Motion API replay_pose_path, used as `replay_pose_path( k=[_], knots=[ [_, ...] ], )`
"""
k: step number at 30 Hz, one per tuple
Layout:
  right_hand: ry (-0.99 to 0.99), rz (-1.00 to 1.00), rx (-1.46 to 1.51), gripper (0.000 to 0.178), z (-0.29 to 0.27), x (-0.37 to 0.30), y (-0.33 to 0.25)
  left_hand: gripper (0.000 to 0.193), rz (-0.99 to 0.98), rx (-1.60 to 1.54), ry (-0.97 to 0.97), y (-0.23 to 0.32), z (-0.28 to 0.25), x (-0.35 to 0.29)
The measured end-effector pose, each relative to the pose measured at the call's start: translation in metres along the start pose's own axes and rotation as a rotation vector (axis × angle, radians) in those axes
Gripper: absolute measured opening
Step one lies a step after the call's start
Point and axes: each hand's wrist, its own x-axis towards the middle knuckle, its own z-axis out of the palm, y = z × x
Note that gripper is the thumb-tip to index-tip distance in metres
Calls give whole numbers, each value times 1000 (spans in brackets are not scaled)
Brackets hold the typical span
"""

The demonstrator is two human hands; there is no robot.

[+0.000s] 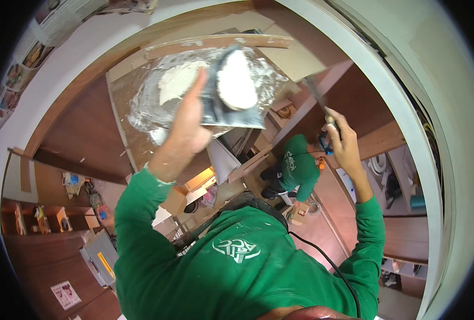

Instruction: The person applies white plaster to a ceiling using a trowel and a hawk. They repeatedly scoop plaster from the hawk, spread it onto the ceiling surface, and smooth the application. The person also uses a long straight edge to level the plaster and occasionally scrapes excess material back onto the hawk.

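above left hand [186, 125], gripped plaster-loaded hawk [234, 93], right hand [344, 144] clasping putty knife [317, 98]

Pretty cluttered workshop here: brown floor [71, 133] far below with cardboard boxes [175, 201] and a grey machine [99, 257] scattered about. White wall [450, 80] curves along the right, pictures [21, 69] pinned up on the left wall. Another person in a green cap [294, 154] crouches down there, under warm light.

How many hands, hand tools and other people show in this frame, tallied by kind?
Hands: 2, left hand and right hand
Tools: 2, plaster-loaded hawk and blade tool
Other people: 1, person in green below
Total: 5
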Motion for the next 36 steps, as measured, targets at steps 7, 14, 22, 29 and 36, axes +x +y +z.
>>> replay_pose_path(
  k=[7, 14, 22, 29, 36],
  knots=[
    [-739, 675, 703, 21, 10, 101, -8, 50, 616, 178, 463, 78, -184, -29],
    [-1034, 717, 237, 26, 56, 149, 14, 50, 643, 275, 695, 73, -243, -43],
    [-1102, 734, 233, 28, 128, 223, 24, 49, 713, 387, 920, 67, -231, -36],
    [-1243, 548, 208, 31, 207, 309, 6, 50, 639, 526, 940, 67, -253, -37],
    [-1302, -49, -302, 29, 212, 366, -102, 52, 851, 522, 973, 65, -235, -25]
  ],
)
